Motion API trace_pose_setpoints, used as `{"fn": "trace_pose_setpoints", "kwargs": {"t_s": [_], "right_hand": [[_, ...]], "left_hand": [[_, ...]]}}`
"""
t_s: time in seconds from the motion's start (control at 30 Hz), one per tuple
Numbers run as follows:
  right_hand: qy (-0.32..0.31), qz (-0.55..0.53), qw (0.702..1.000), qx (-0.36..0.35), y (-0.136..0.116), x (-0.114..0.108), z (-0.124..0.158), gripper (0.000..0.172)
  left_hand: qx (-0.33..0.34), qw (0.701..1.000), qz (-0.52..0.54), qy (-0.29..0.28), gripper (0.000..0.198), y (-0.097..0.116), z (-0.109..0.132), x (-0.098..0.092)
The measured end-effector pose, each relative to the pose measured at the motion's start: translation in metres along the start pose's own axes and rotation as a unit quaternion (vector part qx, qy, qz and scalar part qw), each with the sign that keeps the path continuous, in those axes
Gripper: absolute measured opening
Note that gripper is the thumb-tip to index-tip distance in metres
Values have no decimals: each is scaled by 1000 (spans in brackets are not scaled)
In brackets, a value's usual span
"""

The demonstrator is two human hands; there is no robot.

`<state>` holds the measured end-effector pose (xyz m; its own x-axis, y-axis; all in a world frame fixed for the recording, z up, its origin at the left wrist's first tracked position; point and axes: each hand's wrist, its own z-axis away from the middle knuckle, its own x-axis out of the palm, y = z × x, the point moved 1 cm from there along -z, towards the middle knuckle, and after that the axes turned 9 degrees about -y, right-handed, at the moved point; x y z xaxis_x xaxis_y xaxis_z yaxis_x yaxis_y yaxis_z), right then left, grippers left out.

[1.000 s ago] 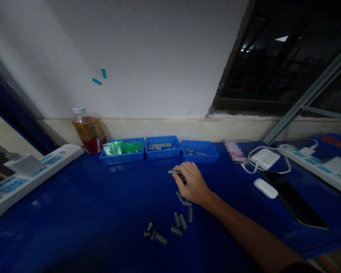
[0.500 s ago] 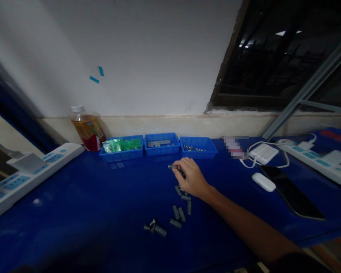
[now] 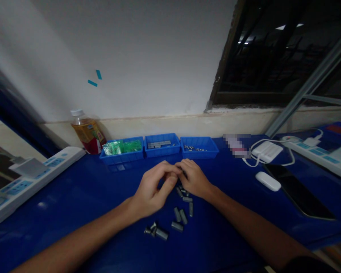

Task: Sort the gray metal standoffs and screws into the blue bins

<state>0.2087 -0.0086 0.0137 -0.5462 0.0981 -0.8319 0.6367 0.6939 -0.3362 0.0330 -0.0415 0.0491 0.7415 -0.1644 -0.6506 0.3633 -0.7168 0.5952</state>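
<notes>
We are observing the left hand (image 3: 155, 187) and right hand (image 3: 194, 177) touching near metal pieces (image 3: 183, 216), their grip being indiscernible.

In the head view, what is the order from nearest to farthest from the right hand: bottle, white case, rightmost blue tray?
1. Rightmost blue tray: just beyond the right hand.
2. White case: on the right side.
3. Bottle: far left, by the wall.

Short grey metal pieces (image 3: 177, 226) lie scattered on the blue table (image 3: 82, 189).
</notes>
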Motion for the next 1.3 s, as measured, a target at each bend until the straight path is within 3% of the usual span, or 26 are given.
{"fn": "trace_pose_setpoints", "kwargs": {"t_s": [0.13,0.23,0.37,0.67,0.83,1.1,1.2,1.3], "right_hand": [[-4,26,1000,8,5,0,0,21],[-19,39,999,1,5,2,-2,23],[-39,17,999,22,1,6,0,23],[-34,-36,996,71,0,8,1,21],[0,-38,998,52,-2,7,-1,16],[7,10,1000,4,-6,6,-6,9],[22,12,1000,2,-4,6,-7,12],[17,7,1000,-3,-2,7,-7,17]], "left_hand": [[-27,996,-81,-37,23,-34,-11,11],[-36,993,-93,-62,22,-46,-12,15],[-55,992,-65,-95,13,-46,-10,16],[-63,992,-2,-111,12,-50,-17,11],[-84,994,1,-64,14,-55,-14,8],[-95,994,13,-56,20,-52,-11,9],[-69,997,23,-35,26,-51,-10,10],[-48,998,25,-32,16,-52,-10,9]]}}
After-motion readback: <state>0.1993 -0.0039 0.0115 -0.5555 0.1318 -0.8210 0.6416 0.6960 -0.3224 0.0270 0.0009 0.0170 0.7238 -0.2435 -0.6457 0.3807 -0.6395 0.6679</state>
